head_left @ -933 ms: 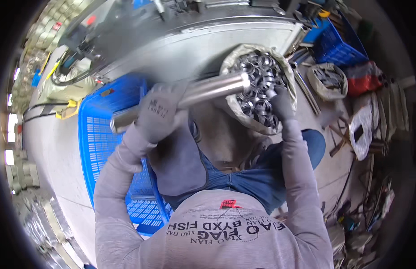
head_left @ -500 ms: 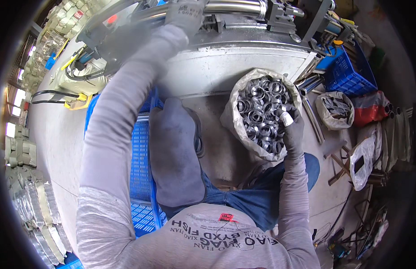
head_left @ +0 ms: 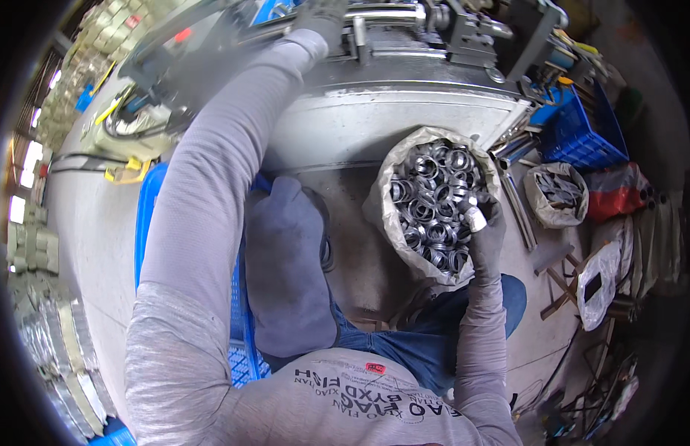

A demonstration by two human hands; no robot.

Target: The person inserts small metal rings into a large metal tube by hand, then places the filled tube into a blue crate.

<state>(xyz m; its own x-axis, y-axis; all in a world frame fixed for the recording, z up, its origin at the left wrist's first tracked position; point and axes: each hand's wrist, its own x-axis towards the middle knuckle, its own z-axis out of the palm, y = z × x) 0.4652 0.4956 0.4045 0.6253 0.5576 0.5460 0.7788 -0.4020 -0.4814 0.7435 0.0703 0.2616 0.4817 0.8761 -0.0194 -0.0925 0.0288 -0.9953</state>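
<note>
A wide pale sack (head_left: 386, 223) full of shiny metal rings (head_left: 438, 197) stands on the floor in front of me. My right hand (head_left: 489, 227), gloved in grey with white wrapping on one digit, reaches over the sack's right rim. Its fingers are bent closed on a metal ring at the heap's edge. My left hand (head_left: 323, 21), also gloved, is stretched up to the machine at the top. It lies over a shiny metal tube (head_left: 386, 15); its fingers are hidden and cut off by the picture's upper edge.
The machine bed (head_left: 404, 74) crosses the top, with clamp blocks (head_left: 468, 37) at its right. A blue crate (head_left: 583, 130) and a small sack (head_left: 557, 195) stand at the right. A blue plastic basket (head_left: 148, 215) is beside my leg, below my left arm.
The whole view has shifted, with the sack lower in it. My left hand has moved slightly right along the tube. My right hand remains at the sack's right side among the rings.
</note>
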